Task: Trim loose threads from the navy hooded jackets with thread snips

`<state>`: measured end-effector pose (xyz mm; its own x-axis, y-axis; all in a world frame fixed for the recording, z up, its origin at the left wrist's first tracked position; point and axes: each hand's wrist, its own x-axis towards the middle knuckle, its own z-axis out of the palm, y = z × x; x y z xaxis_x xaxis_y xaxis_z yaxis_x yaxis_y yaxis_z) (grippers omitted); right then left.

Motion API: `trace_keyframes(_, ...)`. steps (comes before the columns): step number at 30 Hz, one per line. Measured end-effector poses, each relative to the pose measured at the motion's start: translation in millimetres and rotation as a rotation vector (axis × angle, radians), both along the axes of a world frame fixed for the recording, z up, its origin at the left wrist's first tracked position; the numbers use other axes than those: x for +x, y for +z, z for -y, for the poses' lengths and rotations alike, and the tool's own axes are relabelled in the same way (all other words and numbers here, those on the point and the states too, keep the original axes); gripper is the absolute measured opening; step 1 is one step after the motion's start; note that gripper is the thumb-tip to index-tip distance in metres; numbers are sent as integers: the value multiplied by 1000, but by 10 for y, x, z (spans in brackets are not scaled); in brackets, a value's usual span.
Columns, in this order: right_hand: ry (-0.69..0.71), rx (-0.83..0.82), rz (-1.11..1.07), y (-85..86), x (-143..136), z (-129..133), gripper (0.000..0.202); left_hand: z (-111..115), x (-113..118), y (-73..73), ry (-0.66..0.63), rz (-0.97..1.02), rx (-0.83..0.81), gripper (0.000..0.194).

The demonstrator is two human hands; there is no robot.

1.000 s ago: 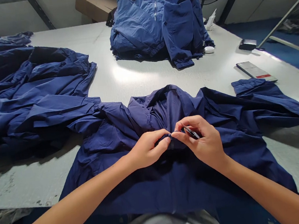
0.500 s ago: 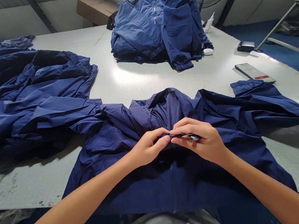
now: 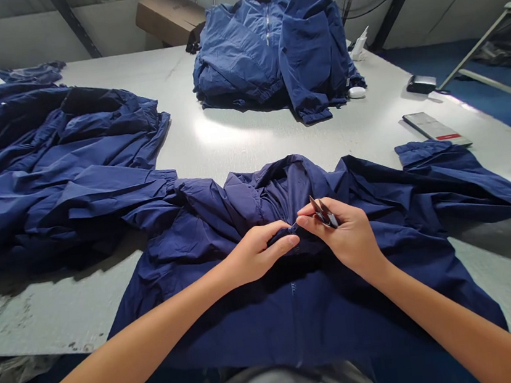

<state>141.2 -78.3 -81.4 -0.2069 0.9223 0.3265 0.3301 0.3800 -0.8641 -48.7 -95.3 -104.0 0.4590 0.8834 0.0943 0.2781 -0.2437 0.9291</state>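
Observation:
A navy blue jacket (image 3: 261, 315) lies spread over the table edge in front of me, its zip running down the middle and its sleeves out to both sides. My left hand (image 3: 258, 253) pinches a small fold of the jacket near the top of the zip, between thumb and fingers. Close beside it, my right hand (image 3: 347, 233) has its fingers closed round thread snips (image 3: 323, 213), whose dark blades point up and away. The right thumb and forefinger meet at the same fold; whether they grip the cloth too, I cannot tell.
Several blue jackets lie in a heap (image 3: 57, 135) on the left of the white table (image 3: 225, 139). More folded jackets (image 3: 239, 57) are stacked at the back. To the right are a flat box (image 3: 434, 127), a black item (image 3: 421, 83) and a white rounded object (image 3: 356, 93).
The snips have swung from lying along the right fingers at the fold to pointing upward. The right thumb and forefinger have come together, while the left hand stays almost in place.

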Motion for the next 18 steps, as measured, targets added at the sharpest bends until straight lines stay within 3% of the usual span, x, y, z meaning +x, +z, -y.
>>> trace_keyframes(6,93,160,-3,4,55,9,3,-15,-19,8,-27,3,-33,40)
trace_keyframes(10,262,224,27,6,75,-4,8,-7,-18,-10,-118,-54,10,38)
trace_keyframes(14,316,137,58,-15,34,-9,8,15,-10,-30,-135,-97,39,37)
trace_keyframes(18,186,-46,17,1,12,-6,17,23,6,-10,-113,-10,-49,41)
